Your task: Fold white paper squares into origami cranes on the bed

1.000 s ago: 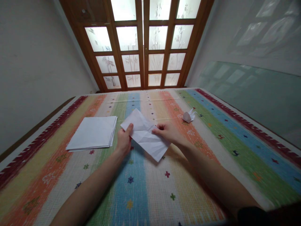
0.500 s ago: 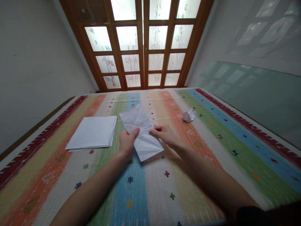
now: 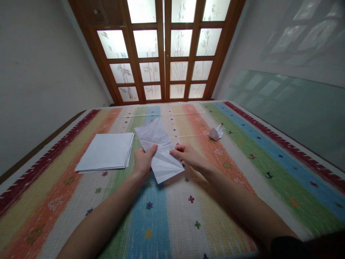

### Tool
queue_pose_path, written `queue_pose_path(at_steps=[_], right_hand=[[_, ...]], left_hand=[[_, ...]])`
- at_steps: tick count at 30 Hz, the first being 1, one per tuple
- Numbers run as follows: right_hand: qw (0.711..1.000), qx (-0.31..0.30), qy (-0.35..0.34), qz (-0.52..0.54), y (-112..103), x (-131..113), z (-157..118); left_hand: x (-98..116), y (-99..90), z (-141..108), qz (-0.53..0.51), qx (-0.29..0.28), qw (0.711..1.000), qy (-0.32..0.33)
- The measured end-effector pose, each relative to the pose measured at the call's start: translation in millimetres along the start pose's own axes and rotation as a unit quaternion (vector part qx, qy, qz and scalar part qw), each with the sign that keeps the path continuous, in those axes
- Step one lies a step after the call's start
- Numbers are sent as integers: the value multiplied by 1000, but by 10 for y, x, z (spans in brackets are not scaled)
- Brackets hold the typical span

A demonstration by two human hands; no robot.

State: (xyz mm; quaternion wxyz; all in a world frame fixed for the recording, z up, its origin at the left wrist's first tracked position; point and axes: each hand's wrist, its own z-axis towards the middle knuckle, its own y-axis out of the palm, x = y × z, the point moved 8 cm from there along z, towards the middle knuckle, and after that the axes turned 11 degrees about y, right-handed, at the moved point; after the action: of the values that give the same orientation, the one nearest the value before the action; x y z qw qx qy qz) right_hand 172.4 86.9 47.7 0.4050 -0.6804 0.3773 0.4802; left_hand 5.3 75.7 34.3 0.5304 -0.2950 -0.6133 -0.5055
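Between my hands is a creased white sheet of paper [image 3: 163, 151], slanted with its far corner up and its near corner toward me. My left hand [image 3: 143, 158] grips its left edge, thumb on top and the other fingers hidden beneath. At the right edge, my right hand [image 3: 188, 154] pinches the paper between thumb and curled fingers. Crease lines fan across the near half of the sheet. Left of my left hand lies a stack of white paper sheets [image 3: 106, 151], slightly uneven at the edges.
A small folded paper figure [image 3: 216, 132], perhaps a crane, stands to the right, beyond my right hand. Beneath everything spreads a striped, patterned tablecloth [image 3: 188, 230]. A wooden door with glass panes [image 3: 163, 61] is behind the table, and a glass panel [image 3: 285, 108] leans at the right wall.
The sheet and my left hand have shifted slightly left. My right hand has also moved a little left and still pinches the paper's edge.
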Motion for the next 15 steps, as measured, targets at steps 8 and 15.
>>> queue_pose_path(at_steps=[8, 15], right_hand=[[996, 26, -16, -81, 57, 32, 18], [994, 37, -54, -88, 121, 14, 11]], left_hand=[[124, -192, 150, 128, 49, 986, 99], [273, -163, 113, 229, 27, 960, 158]])
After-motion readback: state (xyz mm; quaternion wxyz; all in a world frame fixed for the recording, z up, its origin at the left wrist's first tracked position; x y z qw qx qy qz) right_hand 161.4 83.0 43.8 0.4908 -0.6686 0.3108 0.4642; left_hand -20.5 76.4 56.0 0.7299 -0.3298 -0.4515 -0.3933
